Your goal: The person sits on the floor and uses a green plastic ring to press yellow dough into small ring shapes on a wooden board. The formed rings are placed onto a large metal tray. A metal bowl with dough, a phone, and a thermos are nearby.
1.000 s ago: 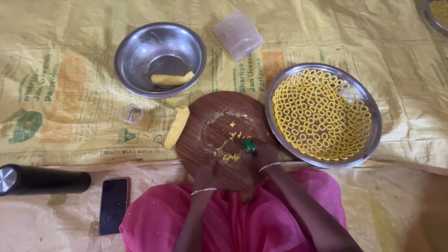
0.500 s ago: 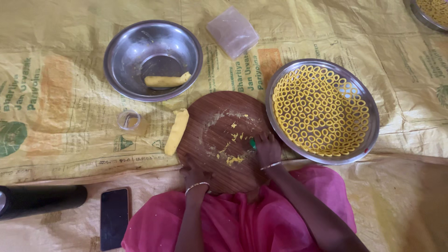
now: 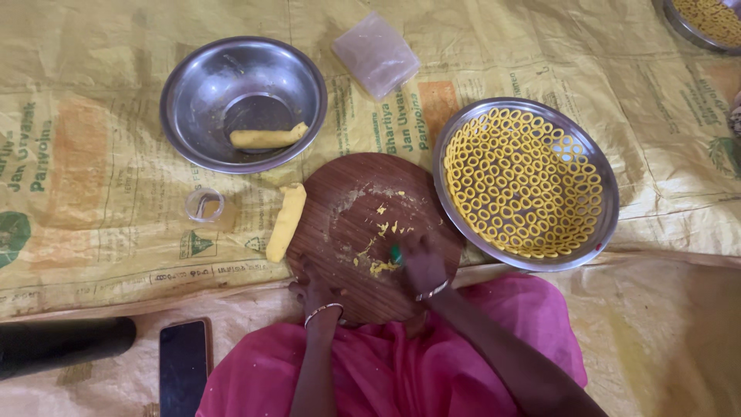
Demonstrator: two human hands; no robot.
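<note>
A round wooden board lies in front of me with yellow dough scraps on it. My right hand rests on the board's near right part, closed around a small green tool. My left hand grips the board's near left edge. A yellow dough roll lies against the board's left rim. To the right, a steel plate is filled with several yellow dough rings. A steel bowl at the back left holds another dough roll.
Everything sits on a yellow printed plastic sheet. A small clear cup stands left of the board. A translucent plastic box lies at the back. A black phone and a dark cylinder lie near left. Another plate shows at top right.
My right hand has slid slightly toward me on the board with the green tool. The view has shifted a little; the left hand still holds the board's edge.
</note>
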